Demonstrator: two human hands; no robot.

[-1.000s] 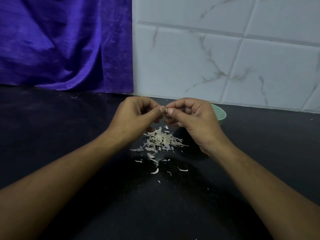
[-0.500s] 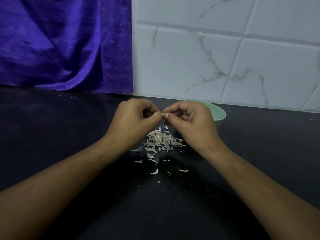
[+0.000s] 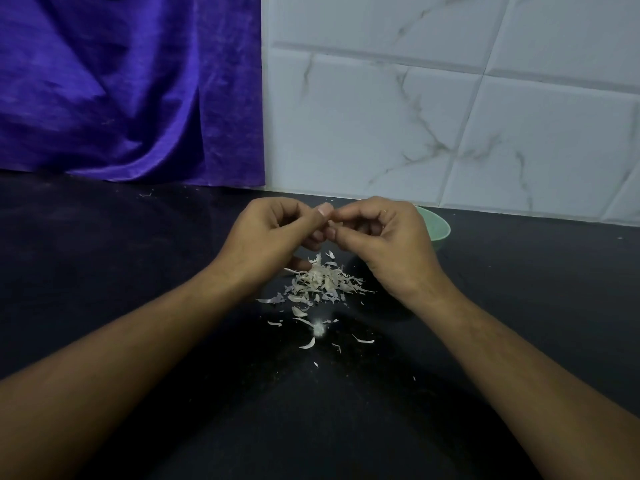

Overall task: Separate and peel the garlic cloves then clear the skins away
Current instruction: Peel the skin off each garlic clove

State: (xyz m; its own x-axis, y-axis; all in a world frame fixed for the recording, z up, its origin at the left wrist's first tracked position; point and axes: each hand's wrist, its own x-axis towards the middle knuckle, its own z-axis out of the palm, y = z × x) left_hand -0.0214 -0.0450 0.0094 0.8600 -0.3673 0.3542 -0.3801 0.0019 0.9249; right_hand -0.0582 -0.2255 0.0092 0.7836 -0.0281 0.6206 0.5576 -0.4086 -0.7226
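I see both hands raised together over the middle of the bench [image 3: 138, 278], fingertips meeting. The left grip [image 3: 273, 233] is curled tight, thumb and forefinger pinching a garlic clove [image 3: 331, 222]. The right grip [image 3: 384, 237] is curled just as closely and nips the same clove from the other side. Only a pale sliver shows between the thumbs, so I cannot tell its long axis. I judge it lies across the gap from one grip to the other, and neither is nearer.

The skins [image 3: 322, 282] lie heaped on the bench below the hands, with loose flakes trailing toward the near edge. The green bowl [image 3: 439, 229] sits just behind the right grip, toward the back edge. Its inside is hidden, so I cannot say what it holds. I judge a peeled clove would go there by the right.
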